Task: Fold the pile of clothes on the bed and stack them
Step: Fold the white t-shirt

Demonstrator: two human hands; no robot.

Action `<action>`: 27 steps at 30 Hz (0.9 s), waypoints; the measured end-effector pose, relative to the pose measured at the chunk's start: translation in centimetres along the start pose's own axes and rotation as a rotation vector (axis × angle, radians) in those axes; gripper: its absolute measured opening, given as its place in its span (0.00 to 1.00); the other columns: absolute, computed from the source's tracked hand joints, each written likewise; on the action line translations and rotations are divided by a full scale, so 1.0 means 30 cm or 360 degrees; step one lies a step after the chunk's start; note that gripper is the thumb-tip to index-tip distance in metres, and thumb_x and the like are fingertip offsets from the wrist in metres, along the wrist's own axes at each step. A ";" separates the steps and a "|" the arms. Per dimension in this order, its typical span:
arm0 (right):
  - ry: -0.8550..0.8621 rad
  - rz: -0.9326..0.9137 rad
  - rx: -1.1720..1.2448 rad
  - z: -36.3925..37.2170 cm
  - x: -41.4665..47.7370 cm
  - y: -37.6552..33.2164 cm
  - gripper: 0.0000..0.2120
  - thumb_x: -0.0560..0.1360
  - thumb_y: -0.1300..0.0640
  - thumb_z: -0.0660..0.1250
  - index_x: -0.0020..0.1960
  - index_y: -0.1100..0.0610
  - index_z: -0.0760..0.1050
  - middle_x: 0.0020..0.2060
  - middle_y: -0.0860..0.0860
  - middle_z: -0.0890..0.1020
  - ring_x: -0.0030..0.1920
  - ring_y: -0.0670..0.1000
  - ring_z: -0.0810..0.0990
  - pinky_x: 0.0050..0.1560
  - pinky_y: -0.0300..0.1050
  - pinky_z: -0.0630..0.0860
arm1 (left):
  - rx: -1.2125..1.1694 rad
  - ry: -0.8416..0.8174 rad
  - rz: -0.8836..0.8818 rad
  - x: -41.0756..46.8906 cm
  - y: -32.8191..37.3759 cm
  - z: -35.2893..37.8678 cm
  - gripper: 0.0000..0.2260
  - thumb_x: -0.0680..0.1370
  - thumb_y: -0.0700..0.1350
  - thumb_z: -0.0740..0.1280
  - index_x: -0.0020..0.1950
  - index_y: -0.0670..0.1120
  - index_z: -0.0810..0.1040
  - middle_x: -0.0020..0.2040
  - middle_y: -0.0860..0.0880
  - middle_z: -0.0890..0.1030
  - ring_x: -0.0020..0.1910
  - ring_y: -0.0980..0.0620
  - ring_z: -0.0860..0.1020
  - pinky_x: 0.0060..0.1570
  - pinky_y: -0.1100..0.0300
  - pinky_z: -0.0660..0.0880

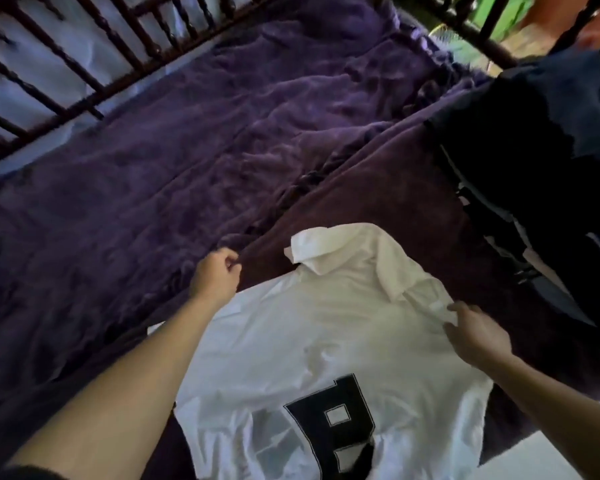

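The white shirt (pixel 309 341) lay nearest, my right hand (pixel 471 332) pinching its sleeve, my left hand (pixel 219 275) curled at the blanket (pixel 326 209), hold unclear, so one-sided tugging risked skewing the fold.

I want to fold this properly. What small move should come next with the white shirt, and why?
Probably fold the right side inward. The right hand pinches the shirt at its rumpled sleeve, and the shirt lies spread, print up, on the blanket. The left hand is curled beside the shirt; what it holds is unclear.
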State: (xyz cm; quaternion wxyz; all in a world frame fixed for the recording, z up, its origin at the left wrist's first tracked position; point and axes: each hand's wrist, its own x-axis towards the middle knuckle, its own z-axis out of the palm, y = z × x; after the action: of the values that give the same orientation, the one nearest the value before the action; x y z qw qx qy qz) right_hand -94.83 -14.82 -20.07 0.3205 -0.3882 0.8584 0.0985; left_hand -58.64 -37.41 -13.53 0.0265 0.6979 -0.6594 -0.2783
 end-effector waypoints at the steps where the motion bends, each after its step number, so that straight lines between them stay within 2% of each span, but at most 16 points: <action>1: 0.0023 -0.0141 -0.0036 -0.021 0.021 -0.083 0.20 0.77 0.50 0.61 0.68 0.50 0.68 0.61 0.53 0.74 0.59 0.56 0.74 0.52 0.50 0.74 | 0.0030 -0.0019 -0.0143 -0.026 -0.085 -0.017 0.07 0.75 0.40 0.69 0.53 0.43 0.81 0.49 0.42 0.83 0.51 0.42 0.80 0.53 0.52 0.76; 4: 0.0091 -0.0604 -0.0148 -0.061 0.099 -0.360 0.19 0.77 0.52 0.62 0.67 0.50 0.69 0.63 0.53 0.74 0.60 0.57 0.75 0.52 0.49 0.73 | 0.0160 -0.0088 -0.0462 -0.099 -0.317 -0.040 0.08 0.75 0.43 0.69 0.54 0.46 0.80 0.49 0.44 0.82 0.50 0.42 0.79 0.50 0.53 0.75; 6: 0.0097 -0.0829 -0.0119 -0.058 0.165 -0.545 0.21 0.76 0.55 0.63 0.68 0.51 0.68 0.64 0.54 0.72 0.57 0.60 0.77 0.50 0.50 0.74 | 0.0289 -0.0149 -0.0579 -0.132 -0.445 -0.029 0.10 0.76 0.44 0.69 0.57 0.47 0.79 0.54 0.44 0.80 0.51 0.42 0.78 0.49 0.53 0.75; 8: 0.0122 -0.0979 -0.0155 -0.034 0.233 -0.708 0.28 0.74 0.56 0.66 0.72 0.49 0.63 0.69 0.54 0.67 0.53 0.62 0.79 0.46 0.51 0.75 | 0.0468 -0.0210 -0.0601 -0.139 -0.546 0.007 0.13 0.76 0.44 0.68 0.61 0.47 0.77 0.60 0.43 0.75 0.57 0.42 0.76 0.50 0.51 0.75; 10: 0.0115 -0.1052 -0.0339 0.007 0.298 -0.822 0.38 0.72 0.52 0.70 0.75 0.45 0.53 0.73 0.55 0.60 0.51 0.63 0.79 0.45 0.51 0.74 | 0.0596 -0.0190 -0.0519 -0.120 -0.618 0.060 0.19 0.76 0.43 0.68 0.66 0.47 0.73 0.64 0.42 0.71 0.61 0.42 0.72 0.51 0.47 0.75; 11: 0.0103 -0.1068 -0.0431 0.031 0.328 -0.855 0.39 0.71 0.50 0.71 0.75 0.44 0.52 0.73 0.56 0.60 0.52 0.63 0.79 0.47 0.52 0.74 | 0.0626 -0.0158 -0.0460 -0.101 -0.646 0.089 0.21 0.75 0.43 0.69 0.68 0.47 0.71 0.65 0.42 0.69 0.63 0.41 0.69 0.53 0.46 0.74; 12: 0.0105 -0.1072 -0.0515 0.050 0.355 -0.875 0.36 0.71 0.50 0.70 0.74 0.44 0.56 0.70 0.57 0.66 0.53 0.63 0.79 0.50 0.53 0.74 | 0.0652 -0.0127 -0.0411 -0.078 -0.668 0.116 0.23 0.75 0.44 0.69 0.70 0.47 0.70 0.66 0.42 0.68 0.64 0.41 0.68 0.55 0.46 0.72; 14: 0.0216 -0.1046 -0.0501 0.056 0.409 -0.896 0.21 0.72 0.54 0.66 0.64 0.49 0.71 0.58 0.58 0.78 0.53 0.63 0.79 0.52 0.53 0.75 | 0.0701 -0.0091 -0.0369 -0.026 -0.698 0.156 0.23 0.75 0.45 0.69 0.69 0.48 0.70 0.66 0.41 0.69 0.63 0.39 0.67 0.57 0.45 0.70; 15: 0.0308 -0.0986 -0.0342 0.040 0.439 -0.899 0.15 0.72 0.56 0.65 0.59 0.51 0.75 0.53 0.59 0.80 0.52 0.64 0.79 0.52 0.53 0.74 | 0.0697 -0.0065 -0.0370 0.000 -0.706 0.164 0.19 0.75 0.45 0.69 0.66 0.47 0.73 0.64 0.41 0.70 0.62 0.39 0.68 0.57 0.45 0.69; 17: 0.0498 -0.0827 0.0050 -0.026 0.497 -0.909 0.11 0.71 0.57 0.64 0.53 0.55 0.76 0.50 0.61 0.81 0.51 0.65 0.79 0.50 0.53 0.74 | 0.0592 0.0030 -0.0422 0.062 -0.717 0.158 0.08 0.76 0.45 0.68 0.53 0.45 0.79 0.58 0.41 0.75 0.58 0.38 0.70 0.56 0.44 0.69; 19: 0.0610 -0.0751 0.0274 -0.104 0.549 -0.940 0.12 0.70 0.59 0.63 0.53 0.55 0.76 0.49 0.62 0.81 0.52 0.65 0.78 0.51 0.53 0.73 | 0.0453 0.0119 -0.0438 0.134 -0.719 0.132 0.04 0.77 0.45 0.66 0.46 0.45 0.78 0.52 0.42 0.78 0.56 0.38 0.72 0.56 0.45 0.68; 22: 0.0639 -0.0649 0.0383 -0.172 0.627 -1.005 0.15 0.71 0.61 0.60 0.55 0.57 0.77 0.50 0.62 0.81 0.53 0.64 0.78 0.53 0.53 0.74 | 0.0324 0.0245 -0.0373 0.252 -0.706 0.092 0.05 0.77 0.46 0.63 0.43 0.46 0.72 0.44 0.41 0.79 0.50 0.38 0.75 0.54 0.45 0.67; 25: 0.0588 -0.0553 0.0413 -0.167 0.700 -1.025 0.14 0.73 0.60 0.60 0.55 0.59 0.78 0.51 0.62 0.81 0.53 0.63 0.79 0.53 0.53 0.74 | 0.0310 0.0381 -0.0459 0.334 -0.711 0.081 0.03 0.77 0.44 0.62 0.44 0.46 0.72 0.45 0.39 0.79 0.50 0.37 0.75 0.55 0.45 0.67; 27: 0.0346 -0.0567 0.0472 -0.129 0.728 -1.013 0.15 0.75 0.59 0.63 0.60 0.59 0.76 0.55 0.60 0.80 0.55 0.61 0.78 0.54 0.50 0.74 | 0.0285 0.0436 -0.0530 0.351 -0.722 0.097 0.03 0.77 0.43 0.62 0.47 0.45 0.74 0.50 0.39 0.79 0.55 0.36 0.74 0.56 0.44 0.67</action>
State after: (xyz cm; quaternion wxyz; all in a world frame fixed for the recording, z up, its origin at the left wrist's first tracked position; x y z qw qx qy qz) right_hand -85.27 -50.26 -28.33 0.2920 -0.4905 0.8109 -0.1287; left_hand -40.52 -43.52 -28.45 0.0075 0.8278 -0.5476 -0.1217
